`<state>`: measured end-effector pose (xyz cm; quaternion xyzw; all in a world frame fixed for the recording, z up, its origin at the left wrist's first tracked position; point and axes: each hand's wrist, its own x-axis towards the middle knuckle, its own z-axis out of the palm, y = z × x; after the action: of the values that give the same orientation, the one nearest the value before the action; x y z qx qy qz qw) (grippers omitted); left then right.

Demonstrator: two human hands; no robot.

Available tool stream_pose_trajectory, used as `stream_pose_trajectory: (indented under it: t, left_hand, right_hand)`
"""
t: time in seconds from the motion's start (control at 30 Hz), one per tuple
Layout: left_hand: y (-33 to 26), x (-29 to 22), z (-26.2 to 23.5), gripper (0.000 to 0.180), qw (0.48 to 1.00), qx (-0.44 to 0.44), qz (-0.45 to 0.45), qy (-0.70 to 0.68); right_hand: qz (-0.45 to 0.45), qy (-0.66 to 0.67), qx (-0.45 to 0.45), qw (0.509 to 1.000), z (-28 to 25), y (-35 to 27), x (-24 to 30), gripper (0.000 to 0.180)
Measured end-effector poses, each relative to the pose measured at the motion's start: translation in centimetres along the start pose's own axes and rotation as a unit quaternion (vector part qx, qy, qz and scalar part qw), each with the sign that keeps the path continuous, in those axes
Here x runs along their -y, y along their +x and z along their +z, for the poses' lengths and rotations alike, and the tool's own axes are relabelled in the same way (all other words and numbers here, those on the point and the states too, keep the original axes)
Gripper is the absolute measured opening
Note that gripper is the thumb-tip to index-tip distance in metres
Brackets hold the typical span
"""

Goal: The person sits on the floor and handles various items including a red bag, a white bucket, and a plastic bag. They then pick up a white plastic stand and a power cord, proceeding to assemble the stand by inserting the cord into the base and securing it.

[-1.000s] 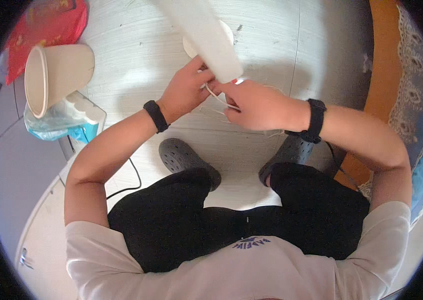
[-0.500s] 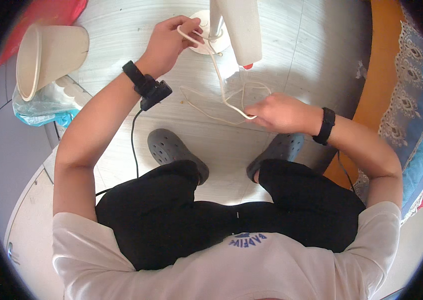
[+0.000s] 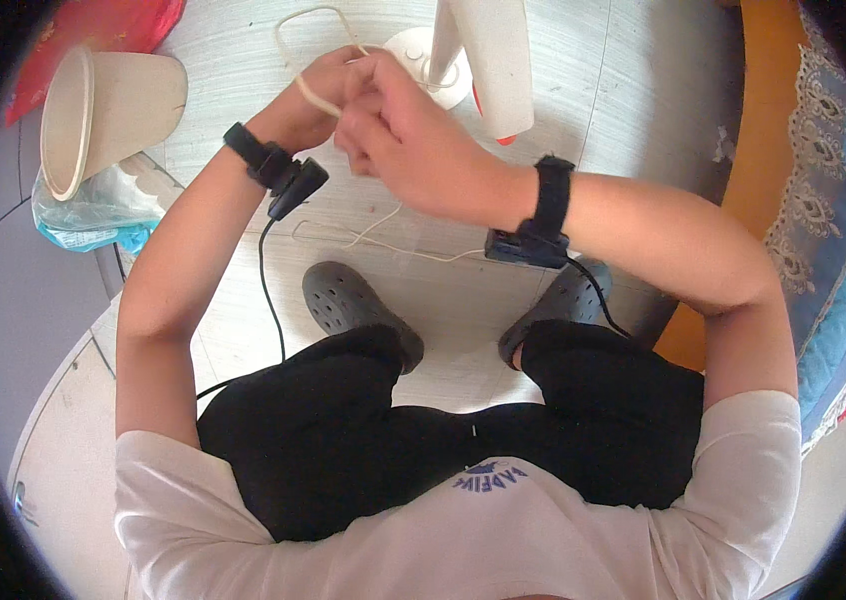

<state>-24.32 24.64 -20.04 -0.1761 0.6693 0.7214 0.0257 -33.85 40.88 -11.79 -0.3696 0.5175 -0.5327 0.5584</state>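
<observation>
I'm probably looping the cream cord (image 3: pixel 316 96) over my left hand (image 3: pixel 305 112), whose finger grip I can't tell; my right hand (image 3: pixel 405 145) is gripping it. Looping more is likely needing slack.

Room on the right, tight in the middle

A hand could pass over the floor (image 3: pixel 633 120) between the long white panel (image 3: pixel 505 75) and the orange board (image 3: pixel 761 120). The right hand (image 3: pixel 403 140) crowds the left hand (image 3: pixel 313 110), and a pale cord (image 3: pixel 314 98) loops there too. The round white base (image 3: pixel 400 47) sits just past them. Left, a tipped bin (image 3: pixel 138 105) blocks the way.
</observation>
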Motion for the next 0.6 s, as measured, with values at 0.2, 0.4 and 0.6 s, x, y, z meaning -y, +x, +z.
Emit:
stream_pose_trajectory:
  t: [0.2, 0.4, 0.6]
  left_hand:
    - [-3.7, -2.2, 0.5, 0.034, 0.979, -0.148, -0.106, -0.09]
    - [-5.7, -3.7, 5.5, 0.045, 0.941, -0.165, -0.094, -0.281]
    - [-6.1, -3.1, 3.0, 0.047, 0.982, 0.023, -0.178, -0.055]
  right_hand:
    - [-0.171, -0.348, -0.074, 0.919, -1.9, 4.2, -2.6, 0.02]
    - [-0.108, -0.174, -0.087, 0.975, -1.2, 4.2, -0.5, 0.031]
    - [-0.115, -0.15, -0.013, 0.982, -2.3, 3.6, -3.6, 0.042]
